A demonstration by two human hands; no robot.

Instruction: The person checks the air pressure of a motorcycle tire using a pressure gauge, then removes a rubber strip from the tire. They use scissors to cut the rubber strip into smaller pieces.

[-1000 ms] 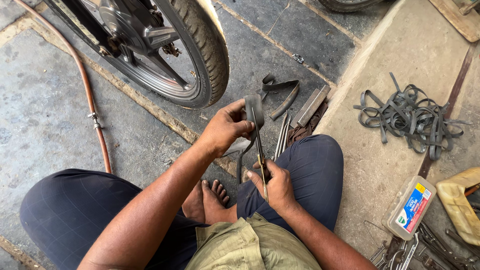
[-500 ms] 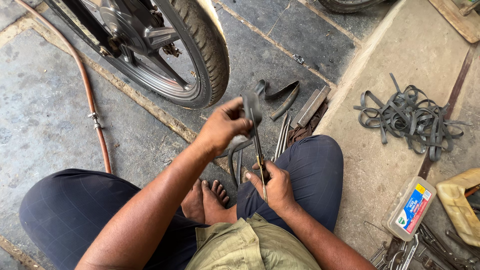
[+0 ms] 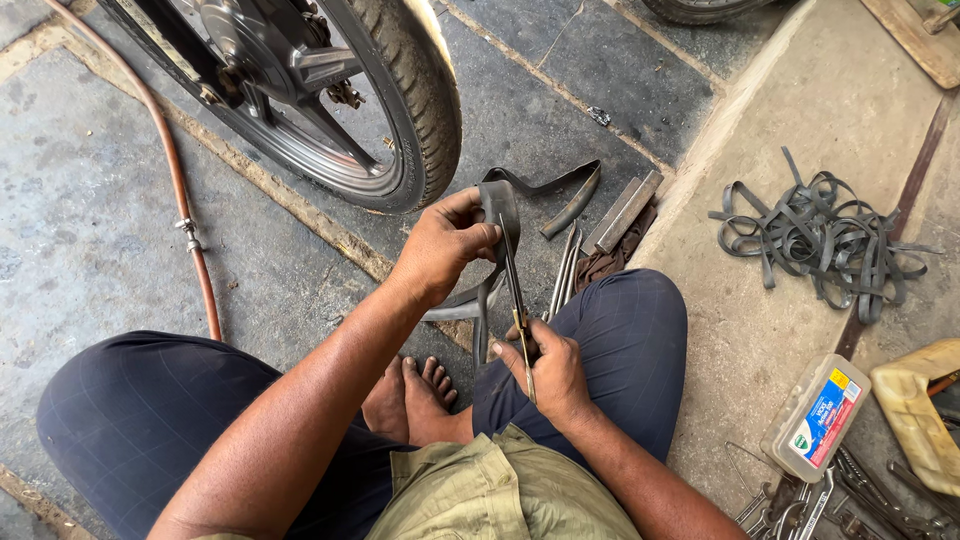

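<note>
Rubber strip [image 3: 497, 215] is gripped by the left hand [image 3: 440, 250], partly cut by scissors [image 3: 520, 320] clenched in the right hand [image 3: 552, 375] at 6 o'clock.

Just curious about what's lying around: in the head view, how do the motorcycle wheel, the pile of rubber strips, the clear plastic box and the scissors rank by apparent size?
1. Motorcycle wheel, though partly cut off.
2. Pile of rubber strips.
3. Clear plastic box.
4. Scissors, thin and nearer the camera, so the last two are unsure.
</note>
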